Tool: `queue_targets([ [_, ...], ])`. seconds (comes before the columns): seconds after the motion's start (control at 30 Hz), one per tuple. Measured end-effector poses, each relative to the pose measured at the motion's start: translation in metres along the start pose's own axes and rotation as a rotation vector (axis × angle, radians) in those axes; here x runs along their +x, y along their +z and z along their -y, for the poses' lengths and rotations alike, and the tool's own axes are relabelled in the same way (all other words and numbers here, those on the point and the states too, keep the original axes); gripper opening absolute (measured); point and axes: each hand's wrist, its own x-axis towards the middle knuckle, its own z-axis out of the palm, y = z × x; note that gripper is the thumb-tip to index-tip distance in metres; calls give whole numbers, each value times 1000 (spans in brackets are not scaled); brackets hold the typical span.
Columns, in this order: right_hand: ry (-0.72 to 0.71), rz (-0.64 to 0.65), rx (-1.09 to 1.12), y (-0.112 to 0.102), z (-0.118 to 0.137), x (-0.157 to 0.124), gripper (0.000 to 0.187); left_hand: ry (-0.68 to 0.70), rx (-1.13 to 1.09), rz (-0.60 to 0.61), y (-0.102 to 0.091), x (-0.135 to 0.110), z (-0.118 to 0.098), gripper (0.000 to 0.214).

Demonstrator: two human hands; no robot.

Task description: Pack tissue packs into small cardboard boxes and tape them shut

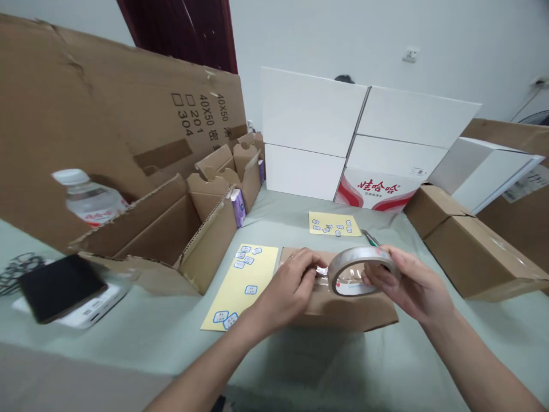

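Observation:
A roll of clear packing tape (360,257) is gripped at its right side by my right hand (412,280), fingers inside the core and thumb on the outer face. Under it lies a small closed cardboard box (338,312) with shiny tape on its top. My left hand (295,280) rests on the upper left of this box, its fingers curled together at the tape; whatever they pinch is hidden. Beyond the box a slim tool with a green part (371,239) lies beside a yellow sheet with small labels (334,216).
Another yellow label sheet (261,269) lies left of the box. An open cardboard box (210,246), a water bottle (92,197) and a phone (62,286) are farther left. White boxes (306,126) stand at the back, a long brown carton (476,246) at right.

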Motion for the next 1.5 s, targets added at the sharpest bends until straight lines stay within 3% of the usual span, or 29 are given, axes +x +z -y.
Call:
queue_targets([
  [0.13, 46, -47, -43, 9, -4, 2, 38, -28, -232, 25, -7, -1, -1, 26],
  [0.23, 24, -36, -139, 14, -1, 1, 39, 42, -182, 50, -8, -2, -4, 33],
  [0.33, -16, 12, -197, 13, -5, -1, 38, 77, -122, 50, -7, -2, -6, 20],
  [0.5, -115, 52, -194, 3, -21, -4, 48, 72, -237, 9, -8, -2, 3, 19],
  [0.73, -344, 60, -356, 2, -23, -12, 21, 35, -416, 16, -8, -3, 12, 29],
  [0.93, -402, 33, -469, -1, -23, -16, 20, 32, -419, 15, -7, -4, 13, 26],
  [1.03, -493, 16, -576, 0, -20, -18, 21, 74, -393, 65, -10, -5, 11, 20],
  [1.17, -587, -20, -756, 8, -12, -20, 22, 125, -411, 210, -16, -5, 3, 28],
  [1.37, -592, 36, -816, 20, -11, -16, 25, 38, -411, 284, -13, -3, -2, 25],
  [1.5, -486, 15, -735, 13, -24, -11, 33, -41, -695, 241, -8, -1, 11, 17],
])
